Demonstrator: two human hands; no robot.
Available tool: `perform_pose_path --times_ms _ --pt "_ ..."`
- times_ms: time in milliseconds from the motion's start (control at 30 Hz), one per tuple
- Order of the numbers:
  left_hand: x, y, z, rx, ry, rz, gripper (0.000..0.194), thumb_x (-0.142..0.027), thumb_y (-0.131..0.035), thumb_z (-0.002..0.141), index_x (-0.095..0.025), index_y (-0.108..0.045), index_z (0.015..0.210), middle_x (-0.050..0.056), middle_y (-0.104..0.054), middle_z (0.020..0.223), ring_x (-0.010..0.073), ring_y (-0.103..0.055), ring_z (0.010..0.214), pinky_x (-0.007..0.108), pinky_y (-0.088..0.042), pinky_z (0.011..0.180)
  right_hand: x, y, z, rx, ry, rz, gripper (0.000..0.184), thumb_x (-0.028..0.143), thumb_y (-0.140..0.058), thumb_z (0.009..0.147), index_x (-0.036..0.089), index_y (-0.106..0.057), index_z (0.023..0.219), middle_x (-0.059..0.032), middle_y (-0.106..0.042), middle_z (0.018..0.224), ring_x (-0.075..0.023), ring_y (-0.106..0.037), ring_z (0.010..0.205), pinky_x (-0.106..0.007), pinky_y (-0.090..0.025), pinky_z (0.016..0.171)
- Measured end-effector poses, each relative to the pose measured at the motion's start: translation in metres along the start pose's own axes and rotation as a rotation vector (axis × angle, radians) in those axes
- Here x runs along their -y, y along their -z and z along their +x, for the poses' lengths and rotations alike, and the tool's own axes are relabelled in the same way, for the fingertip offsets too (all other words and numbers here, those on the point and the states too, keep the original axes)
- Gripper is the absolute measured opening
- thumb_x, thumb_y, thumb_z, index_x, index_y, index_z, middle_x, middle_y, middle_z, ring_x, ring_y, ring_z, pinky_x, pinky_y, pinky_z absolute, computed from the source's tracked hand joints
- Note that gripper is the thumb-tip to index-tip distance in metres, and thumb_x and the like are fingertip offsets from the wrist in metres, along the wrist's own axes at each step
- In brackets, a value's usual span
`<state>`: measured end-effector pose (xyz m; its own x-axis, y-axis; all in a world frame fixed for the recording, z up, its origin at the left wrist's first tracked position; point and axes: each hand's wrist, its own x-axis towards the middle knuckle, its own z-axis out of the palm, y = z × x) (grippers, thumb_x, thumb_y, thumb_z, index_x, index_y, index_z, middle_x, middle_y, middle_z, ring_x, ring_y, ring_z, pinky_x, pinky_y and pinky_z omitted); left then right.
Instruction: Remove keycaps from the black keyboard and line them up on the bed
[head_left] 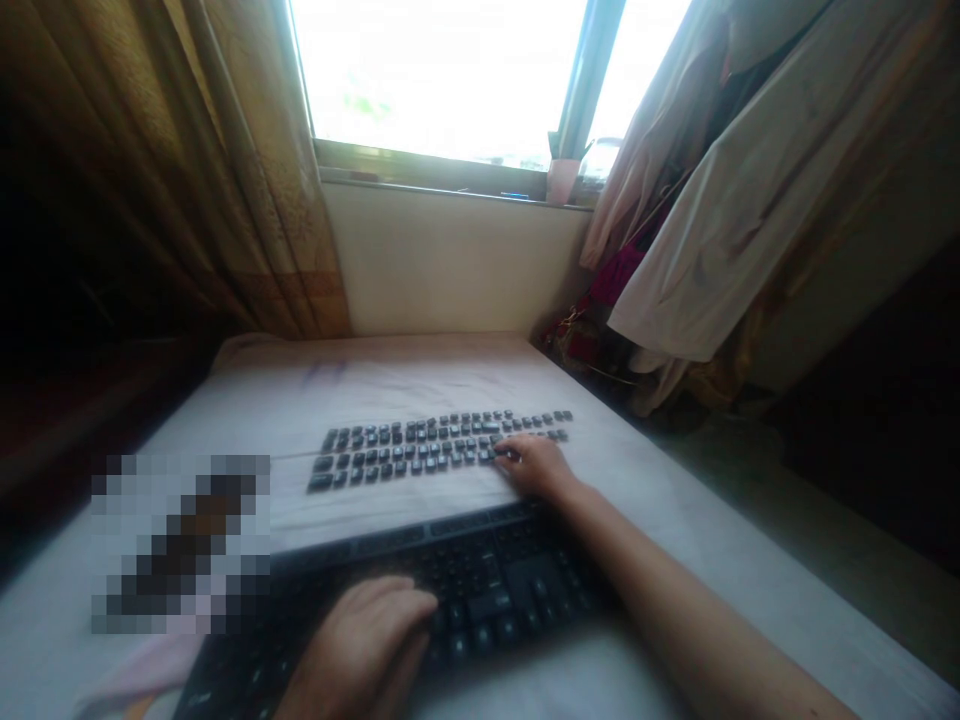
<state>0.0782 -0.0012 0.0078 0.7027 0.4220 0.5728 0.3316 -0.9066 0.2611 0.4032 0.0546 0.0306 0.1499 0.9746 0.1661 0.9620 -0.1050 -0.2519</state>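
Holding the right hand (536, 465) out past the black keyboard (484, 575), right at the loose keycaps (405, 458) lying in rows on the white sheet (420, 375) just beyond its far edge. Bunching thumb and fingers close together there, but not really being able to tell whether pinching a cap or only touching. Resting the left hand (367, 635) on the near side of the keyboard, hiding most of the fingers, so not being able to tell about any grip there either.

With caps this small, probably better off taking one at a time, pinching from above and keeping the wrist high to avoid nudging neighbours. Maybe worth bracing the keyboard too, judging by that soft-looking sheet.

Blocking some keys with the right forearm (697, 610), and getting serious glare from the window (450, 80). Also spotting a pixelated patch (180, 545) on the left, pinkish cloth (150, 662) near the keyboard, a curtain (247, 150), a small pot (562, 182) on the sill and pale clothes (697, 220) hanging right.
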Motion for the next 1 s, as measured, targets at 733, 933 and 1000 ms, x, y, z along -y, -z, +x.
perform_pose_path --times_ms 733,933,1000 --pt "-0.002 0.004 0.005 0.055 -0.1 0.101 0.029 -0.02 -0.061 0.087 -0.023 -0.062 0.116 0.003 -0.078 0.105 0.0229 -0.073 0.1 0.036 -0.063 0.084 -0.012 0.025 -0.007 -0.235 -0.128 0.568 0.023 0.041 -0.066 0.081 0.021 -0.077 0.082 -0.0072 -0.077 0.083 -0.0239 -0.071 0.081 -0.034 -0.052 0.078" --pt "-0.001 0.005 0.006 0.111 -0.22 0.298 0.047 -0.042 -0.071 0.08 -0.021 -0.063 0.121 0.007 -0.075 0.118 0.0293 -0.072 0.103 0.044 -0.064 0.081 -0.038 0.05 -0.046 -0.393 -0.3 1.026 0.061 0.077 -0.051 0.078 0.018 -0.065 0.071 -0.0042 -0.067 0.062 -0.0151 -0.061 0.052 -0.026 -0.048 0.049" --pt "-0.001 0.003 0.004 0.134 -0.211 0.337 0.051 -0.044 -0.072 0.079 -0.021 -0.062 0.124 0.007 -0.073 0.121 0.0301 -0.072 0.105 0.045 -0.063 0.083 -0.042 0.047 -0.062 -0.42 -0.357 1.153 0.061 0.078 -0.054 0.076 0.019 -0.062 0.065 -0.0032 -0.064 0.058 -0.0138 -0.059 0.05 -0.025 -0.048 0.049"
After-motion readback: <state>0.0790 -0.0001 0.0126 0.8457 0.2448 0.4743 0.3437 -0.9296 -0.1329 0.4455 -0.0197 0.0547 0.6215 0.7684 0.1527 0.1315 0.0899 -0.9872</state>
